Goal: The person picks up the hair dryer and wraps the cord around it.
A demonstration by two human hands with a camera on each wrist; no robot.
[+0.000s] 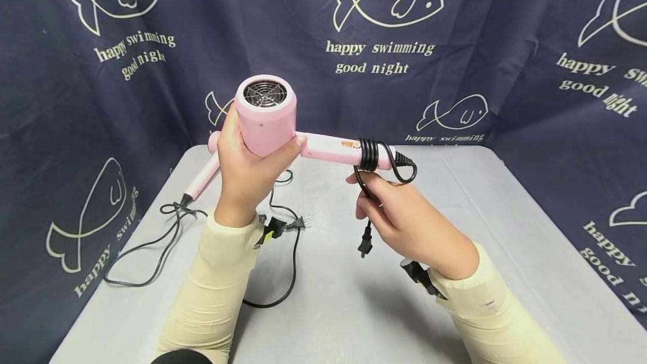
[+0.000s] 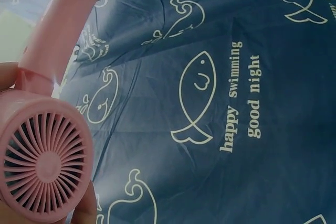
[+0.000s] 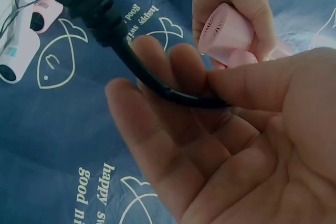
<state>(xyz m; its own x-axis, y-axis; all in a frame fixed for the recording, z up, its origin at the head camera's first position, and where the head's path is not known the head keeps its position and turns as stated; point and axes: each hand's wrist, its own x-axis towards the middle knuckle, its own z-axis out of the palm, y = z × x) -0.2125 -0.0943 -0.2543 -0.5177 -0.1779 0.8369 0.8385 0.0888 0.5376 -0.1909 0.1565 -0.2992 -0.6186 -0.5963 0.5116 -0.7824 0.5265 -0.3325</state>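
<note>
My left hand is clamping round the cylindrical barrel of a pale pink plastic hair dryer with a straight handle; its thumb is reaching the joint where the handle begins. My right hand is pinching a thin, smooth black power cord between thumb and fingers.

The relation I am weighing is this: the handle's long axis is running sideways from the left hand toward the right, dipping slightly, and the cord's coils are circling its outer end just above the right fingers. So the right hand is lying nearer the coils, the left hand nearer the barrel, which is standing almost upright, ringed grille upward. Whether the right fingers are touching the handle, I cannot tell. The cord's small black plug is hanging beneath the right hand.

Farther out, a 2nd pale pink, stick-handled appliance is lying partly hidden behind the left hand, its loose black cable trailing over the pale grey table toward a 2-pin black plug.

On the dryer's handle I am seeing an orange-gold label, too small to read. The navy fabric curtain is repeating 2 lines, "happy swimming" and "good night", under white fish outlines.
</note>
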